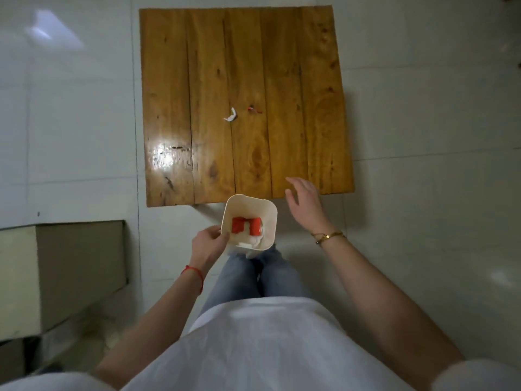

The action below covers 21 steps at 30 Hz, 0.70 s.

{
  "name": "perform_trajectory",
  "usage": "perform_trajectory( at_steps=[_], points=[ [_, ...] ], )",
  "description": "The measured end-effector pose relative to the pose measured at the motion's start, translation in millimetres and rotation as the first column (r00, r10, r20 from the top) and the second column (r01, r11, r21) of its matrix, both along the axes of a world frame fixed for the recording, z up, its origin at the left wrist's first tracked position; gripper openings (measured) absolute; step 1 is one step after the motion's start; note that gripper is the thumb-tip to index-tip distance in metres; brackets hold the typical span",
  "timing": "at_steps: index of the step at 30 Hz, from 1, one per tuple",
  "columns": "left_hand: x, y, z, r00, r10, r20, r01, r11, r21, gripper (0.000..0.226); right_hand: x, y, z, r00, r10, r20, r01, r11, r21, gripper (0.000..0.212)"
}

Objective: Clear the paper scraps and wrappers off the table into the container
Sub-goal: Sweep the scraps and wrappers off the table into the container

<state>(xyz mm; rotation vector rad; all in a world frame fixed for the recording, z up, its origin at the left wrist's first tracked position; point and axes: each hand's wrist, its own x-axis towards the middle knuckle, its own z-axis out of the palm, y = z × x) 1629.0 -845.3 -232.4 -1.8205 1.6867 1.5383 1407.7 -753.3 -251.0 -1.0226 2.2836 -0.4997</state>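
The left hand (210,244) grips the white container (249,221); the right hand (306,201) hovers open just beside it, with a white scrap (231,115) and red scrap (254,109) well beyond both.

The desk (296,80) lay bare but for a white paper scrap (230,115) and a red wrapper bit (254,109) near its middle, just apart; open wood ran around both on every side.

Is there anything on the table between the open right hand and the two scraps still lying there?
Nothing visible. The right hand hovers open over the table's near edge, and only bare wood lies between it and the white scrap and red scrap. The left hand holds the container just off that near edge.
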Motion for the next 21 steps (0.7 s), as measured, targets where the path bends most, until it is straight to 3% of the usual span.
perform_trajectory(
  at_steps=[10,21],
  points=[
    [0,1,-63,0.967,0.253,-0.008,-0.252,0.964,0.083,0.029,-34,-121,-71,0.978,0.208,-0.028,-0.208,0.978,-0.003,0.047],
    [1,5,-147,0.947,0.322,-0.012,-0.319,0.942,0.103,0.027,-100,-246,-167,0.954,0.283,-0.1,-0.269,0.954,0.134,0.06]
  ],
)
